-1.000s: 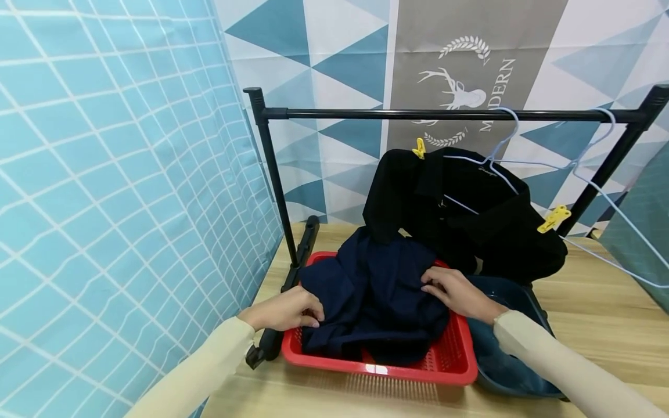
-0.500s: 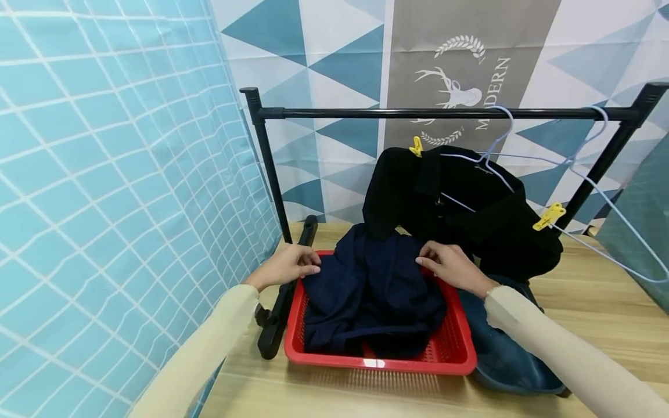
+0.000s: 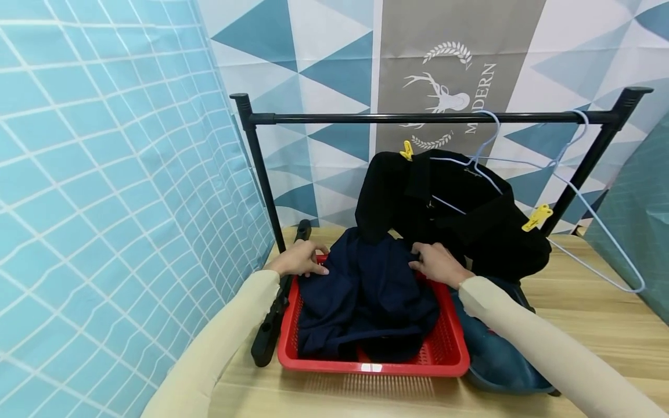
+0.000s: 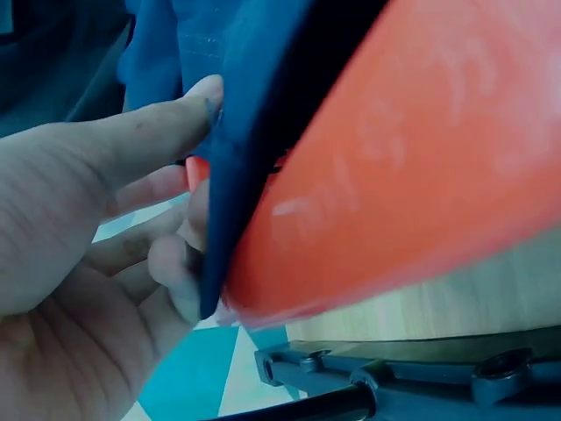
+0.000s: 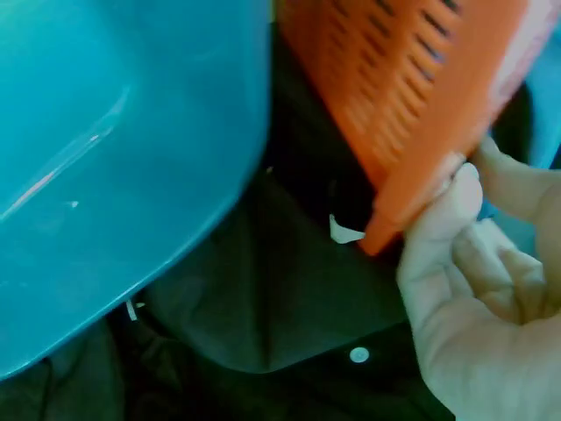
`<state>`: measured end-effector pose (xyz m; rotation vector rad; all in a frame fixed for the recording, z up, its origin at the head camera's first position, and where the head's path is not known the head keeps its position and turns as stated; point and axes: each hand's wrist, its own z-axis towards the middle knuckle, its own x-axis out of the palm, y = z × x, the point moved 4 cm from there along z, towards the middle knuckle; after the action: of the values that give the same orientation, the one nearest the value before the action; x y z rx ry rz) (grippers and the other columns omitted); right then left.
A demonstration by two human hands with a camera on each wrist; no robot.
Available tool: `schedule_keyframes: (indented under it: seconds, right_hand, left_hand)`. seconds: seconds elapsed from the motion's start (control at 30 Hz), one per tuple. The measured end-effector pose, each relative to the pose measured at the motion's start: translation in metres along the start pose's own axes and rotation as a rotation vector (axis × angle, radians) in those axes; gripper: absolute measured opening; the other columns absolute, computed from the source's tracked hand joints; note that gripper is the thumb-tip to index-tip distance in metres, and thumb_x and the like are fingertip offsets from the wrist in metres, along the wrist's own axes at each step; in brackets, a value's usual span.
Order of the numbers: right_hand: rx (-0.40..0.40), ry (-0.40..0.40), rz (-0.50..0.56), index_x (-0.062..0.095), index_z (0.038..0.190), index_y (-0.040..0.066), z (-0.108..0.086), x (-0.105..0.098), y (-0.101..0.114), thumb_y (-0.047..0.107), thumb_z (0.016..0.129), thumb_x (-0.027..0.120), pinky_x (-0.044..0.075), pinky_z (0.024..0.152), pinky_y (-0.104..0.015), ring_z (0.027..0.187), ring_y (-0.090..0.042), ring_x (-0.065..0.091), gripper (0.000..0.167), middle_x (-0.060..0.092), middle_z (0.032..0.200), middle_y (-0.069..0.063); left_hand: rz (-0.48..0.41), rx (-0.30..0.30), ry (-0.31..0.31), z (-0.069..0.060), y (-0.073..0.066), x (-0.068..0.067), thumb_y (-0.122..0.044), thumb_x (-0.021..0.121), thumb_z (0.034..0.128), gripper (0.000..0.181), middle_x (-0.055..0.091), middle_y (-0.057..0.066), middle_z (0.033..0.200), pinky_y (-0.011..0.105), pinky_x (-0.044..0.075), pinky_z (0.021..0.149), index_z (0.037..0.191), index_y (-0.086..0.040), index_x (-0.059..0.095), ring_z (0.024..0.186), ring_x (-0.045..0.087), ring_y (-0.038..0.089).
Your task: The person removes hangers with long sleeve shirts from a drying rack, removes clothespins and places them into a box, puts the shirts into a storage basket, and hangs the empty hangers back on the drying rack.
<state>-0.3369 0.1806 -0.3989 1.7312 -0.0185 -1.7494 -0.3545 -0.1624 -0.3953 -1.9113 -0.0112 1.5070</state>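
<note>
A crumpled navy garment (image 3: 360, 296) lies in a red perforated basket (image 3: 373, 368). At the basket's back left, my left hand (image 3: 299, 259) pinches the edge of the navy cloth; the left wrist view has the thumb on one side of the fold and fingers behind it. My right hand (image 3: 439, 264) is at the basket's back right corner, its fingers curled against the rim (image 5: 429, 189) and the navy cloth. Whether it grips cloth or rim is hidden. A black collared garment (image 3: 455, 203) hangs just behind on a pale blue hanger (image 3: 488, 177) with yellow clips (image 3: 537, 217).
A black rack's bar (image 3: 340, 118) crosses above the table. Its foot (image 3: 269, 334) stands left of the basket. A second hanger (image 3: 601, 212) hangs at the right. To the basket's right, a dark blue basin (image 3: 507, 360) sits partly under my right sleeve.
My left hand has moved up from the front left of the navy cloth to the basket's back left. My right hand has shifted slightly back along the cloth. The basket stays put.
</note>
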Motion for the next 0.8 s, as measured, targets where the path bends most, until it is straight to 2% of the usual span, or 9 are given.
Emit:
schedule_keyframes:
  seconds: [0.13,0.23,0.33,0.47,0.57,0.67,0.8]
  right_hand:
    - [-0.075,-0.110,-0.011,0.069,0.102,0.000,0.000,-0.002,-0.001,0.009,0.097,0.072,0.048,0.053,-0.027,0.055,-0.007,0.058,0.011,0.066,0.073,0.000]
    - [-0.097,-0.143,0.009,0.071,0.098,0.002,0.001,-0.003,-0.001,0.008,0.096,0.072,0.049,0.053,-0.027,0.055,-0.005,0.059,0.007,0.070,0.077,-0.003]
    - [-0.076,-0.142,0.046,0.072,0.105,0.000,0.001,-0.005,-0.002,0.010,0.097,0.071,0.050,0.054,-0.028,0.056,-0.008,0.061,0.012,0.072,0.085,-0.008]
    - [-0.023,-0.120,0.138,0.071,0.118,-0.001,0.000,-0.010,-0.004,0.014,0.101,0.068,0.051,0.056,-0.031,0.060,-0.018,0.065,0.023,0.073,0.090,-0.013]
    - [0.027,-0.112,0.233,0.070,0.121,0.003,-0.001,-0.015,-0.004,0.019,0.103,0.066,0.052,0.057,-0.034,0.064,-0.024,0.067,0.025,0.073,0.087,-0.011]
    - [0.073,-0.122,0.327,0.069,0.122,0.009,-0.002,-0.021,-0.001,0.029,0.104,0.065,0.054,0.060,-0.037,0.066,-0.027,0.066,0.028,0.071,0.082,-0.010]
    - [0.104,-0.142,0.453,0.067,0.126,0.012,-0.007,-0.032,0.008,0.038,0.102,0.066,0.055,0.065,-0.045,0.067,-0.029,0.063,0.036,0.069,0.082,-0.016]
  left_hand:
    - [0.064,-0.013,-0.066,0.001,-0.005,0.001,-0.031,0.080,0.0918,0.051,0.067,-0.002,0.070,0.031,0.055,0.063,0.135,-0.008,0.067,0.057,0.064,0.015]
    - [0.134,-0.018,-0.103,0.003,-0.009,0.002,-0.041,0.080,0.0905,0.054,0.069,-0.004,0.074,0.031,0.054,0.066,0.134,-0.011,0.069,0.059,0.063,0.010]
    - [0.166,0.003,-0.135,0.006,-0.012,0.002,-0.041,0.080,0.0900,0.051,0.073,-0.002,0.083,0.032,0.055,0.071,0.131,-0.011,0.071,0.060,0.062,0.007]
    - [0.171,0.078,-0.200,0.009,-0.018,0.001,-0.024,0.080,0.0924,0.031,0.077,0.003,0.094,0.034,0.058,0.075,0.119,-0.008,0.077,0.068,0.068,0.009]
    - [0.212,0.138,-0.245,0.011,-0.022,-0.001,-0.016,0.077,0.0950,0.015,0.077,0.004,0.096,0.033,0.058,0.073,0.108,-0.010,0.079,0.074,0.070,0.012]
    - [0.227,0.167,-0.278,0.011,-0.024,-0.003,-0.014,0.074,0.0968,0.008,0.077,0.004,0.094,0.030,0.056,0.067,0.102,-0.013,0.080,0.069,0.068,0.010]
    - [0.110,0.170,-0.321,0.002,-0.029,-0.013,-0.011,0.071,0.0985,0.009,0.075,0.005,0.089,0.027,0.054,0.057,0.103,-0.009,0.078,0.056,0.063,0.009]
